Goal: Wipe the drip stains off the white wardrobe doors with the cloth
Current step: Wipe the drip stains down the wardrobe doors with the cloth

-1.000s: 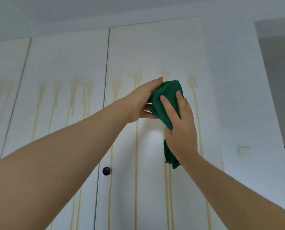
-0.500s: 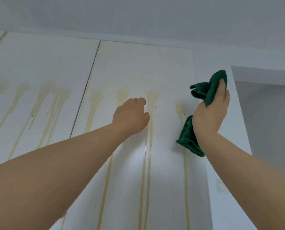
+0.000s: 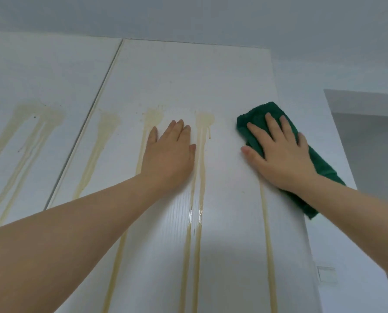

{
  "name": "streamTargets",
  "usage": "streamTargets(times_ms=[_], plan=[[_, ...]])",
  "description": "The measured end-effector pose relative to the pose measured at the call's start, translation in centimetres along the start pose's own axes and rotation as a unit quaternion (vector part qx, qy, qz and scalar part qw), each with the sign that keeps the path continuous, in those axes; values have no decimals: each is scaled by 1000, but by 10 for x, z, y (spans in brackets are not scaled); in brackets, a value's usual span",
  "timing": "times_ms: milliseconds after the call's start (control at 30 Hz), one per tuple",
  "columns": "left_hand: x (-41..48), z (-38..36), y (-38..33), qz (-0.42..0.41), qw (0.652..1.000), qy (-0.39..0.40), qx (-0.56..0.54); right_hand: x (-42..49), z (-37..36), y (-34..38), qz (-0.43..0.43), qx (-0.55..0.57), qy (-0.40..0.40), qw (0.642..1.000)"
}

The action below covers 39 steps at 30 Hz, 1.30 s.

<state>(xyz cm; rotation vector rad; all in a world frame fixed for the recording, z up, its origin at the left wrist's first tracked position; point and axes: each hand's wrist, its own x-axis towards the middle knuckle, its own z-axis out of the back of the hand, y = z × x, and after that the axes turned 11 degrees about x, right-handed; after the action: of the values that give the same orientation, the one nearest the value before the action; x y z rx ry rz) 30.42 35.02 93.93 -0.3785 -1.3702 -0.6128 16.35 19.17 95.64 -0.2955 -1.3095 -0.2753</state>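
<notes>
Since the stains run downward, I judge that each stroke should start at a blotch's head and follow its streak down under flat, even pressure, with the cloth turned to a clean face once it yellows. Item, far left: left wardrobe door [image 3: 53, 71], a white, matt, flat panel. On it are yellowish drip stains [image 3: 33, 123], broad blotches at the top thinning into long narrow runs, not yet wiped. Item: dark seam [image 3: 102, 91] between the doors. Item: right wardrobe door [image 3: 188, 75], white with a faint vertical grain and a wet gleam lower down. Item: my left hand [image 3: 169, 154], spread flat with the palm on the door, fingers straight and close together, holding nothing. It lies across one streak, and a double streak [image 3: 202, 154] runs just beside its thumb. Item: cloth [image 3: 259, 115], dark green with a thick terry pile, folded into a long pad. It lies against the right door's upper right edge, and its tail trails below my wrist. Item: my right hand [image 3: 283, 161], open, fingers straight and splayed over the cloth, pressing it to the panel rather than gripping it. Item: thin streak [image 3: 266, 233] running down from beneath that hand, its head hidden. Item, far right: pale wall with a white switch plate [image 3: 326, 276].
</notes>
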Motion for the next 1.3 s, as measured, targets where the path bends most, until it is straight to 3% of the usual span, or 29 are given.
streamTargets(times_ms=[200,433,633,667,767,833,1000,1100,1167,1233,1300], plan=[[3,-5,-2,6,998,-63,21,50,-4,6,-37,75,-87,993],[0,-1,-2,3,999,-44,31,-5,-15,-6,127,30,-45,990],[-1,-1,5,-11,998,-9,62,41,-9,12,-15,40,-94,995],[-1,0,5,-13,998,-6,64,37,-14,19,4,30,-88,996],[0,2,7,-12,998,6,58,7,-32,27,203,15,-46,978],[-1,3,7,-13,998,12,58,10,-25,15,253,-5,-27,967],[3,3,11,-23,998,1,63,43,-13,25,18,28,-85,996],[4,2,7,-18,997,-53,60,20,-28,46,151,12,-37,988],[4,6,5,-9,997,-47,59,18,-24,37,216,-4,-6,976],[3,7,4,-12,997,-33,71,35,-14,18,158,-4,-29,987],[3,6,6,-19,996,-41,75,45,-6,3,28,18,-78,996]])
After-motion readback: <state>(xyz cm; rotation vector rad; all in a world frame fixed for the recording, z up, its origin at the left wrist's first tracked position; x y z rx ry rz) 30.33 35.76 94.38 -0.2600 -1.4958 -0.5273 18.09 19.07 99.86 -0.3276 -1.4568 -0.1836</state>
